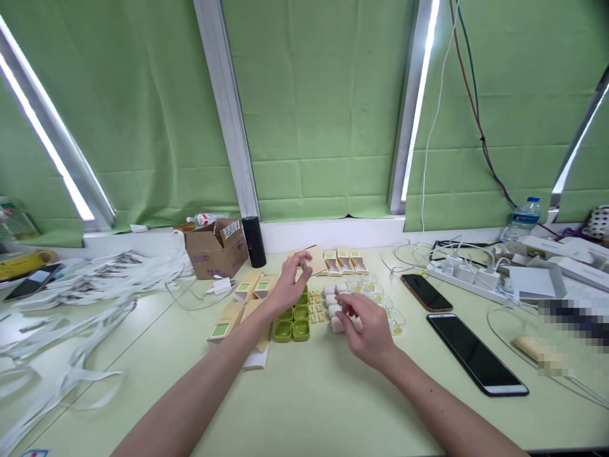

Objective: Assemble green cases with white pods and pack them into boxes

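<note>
My left hand [291, 282] hovers over the far end of two rows of small green square cups [301, 330]. Its thumb and fingers are curved, with a gap between the tips and nothing plainly held. Close to the white rolls [337, 325], my right hand [366, 327] has thumb and fingertips close together; what they hold, if anything, is too small to name. Small yellow pieces [316, 309] lie in rows between the cups and rolls. Clear rounded pieces with yellow centres [396, 322] are beyond and right of my right hand. Beige boxes [226, 320] lie left of the cups.
An open cardboard box [214, 254] and a black cylinder [254, 242] stand at the back. White straps [114, 279] cover the left side. Two phones [477, 354], a power strip [469, 282] and cables lie on the right. Open small boxes [346, 262] stand behind the rows.
</note>
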`<action>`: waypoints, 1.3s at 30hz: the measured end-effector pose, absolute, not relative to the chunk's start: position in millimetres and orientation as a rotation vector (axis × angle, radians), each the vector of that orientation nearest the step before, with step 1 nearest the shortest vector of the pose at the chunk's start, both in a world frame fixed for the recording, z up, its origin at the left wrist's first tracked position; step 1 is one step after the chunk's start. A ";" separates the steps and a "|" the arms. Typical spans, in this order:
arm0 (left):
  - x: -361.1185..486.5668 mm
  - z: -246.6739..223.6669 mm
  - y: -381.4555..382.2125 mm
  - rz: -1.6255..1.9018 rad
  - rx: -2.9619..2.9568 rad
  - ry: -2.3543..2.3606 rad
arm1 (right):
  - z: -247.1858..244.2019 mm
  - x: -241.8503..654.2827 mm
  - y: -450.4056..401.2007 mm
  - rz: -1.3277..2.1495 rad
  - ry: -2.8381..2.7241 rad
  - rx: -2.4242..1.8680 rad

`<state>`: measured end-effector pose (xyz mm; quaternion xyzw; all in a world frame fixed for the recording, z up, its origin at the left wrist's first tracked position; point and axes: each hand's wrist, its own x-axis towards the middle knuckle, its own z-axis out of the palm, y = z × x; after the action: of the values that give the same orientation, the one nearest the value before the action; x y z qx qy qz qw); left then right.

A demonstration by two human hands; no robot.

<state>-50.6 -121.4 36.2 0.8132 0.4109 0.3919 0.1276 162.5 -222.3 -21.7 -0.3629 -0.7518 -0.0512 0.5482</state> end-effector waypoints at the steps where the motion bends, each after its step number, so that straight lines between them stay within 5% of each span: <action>1: -51.7 37.0 -131.7 1.242 2.187 1.018 | -18.2 163.8 -220.1 -0.071 -1.734 -0.877; 6: -52.8 37.5 -174.7 1.262 1.477 0.648 | -1.2 158.4 -212.4 0.185 -1.635 -0.924; 16: -51.2 4.0 -192.5 1.186 1.040 0.451 | -24.8 132.2 -205.2 0.342 -1.731 -0.883; 24: -48.5 -6.3 -203.9 1.095 1.117 0.501 | -36.6 133.2 -212.2 0.392 -1.687 -0.843; 39: -49.7 -20.6 -194.2 1.238 1.487 0.747 | -34.7 139.5 -212.7 -0.092 -1.908 -0.769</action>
<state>-49.7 -194.2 -20.6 0.6174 0.3100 0.5137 0.5087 139.5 -212.7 -34.7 -0.3199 -0.7941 -0.0383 0.5154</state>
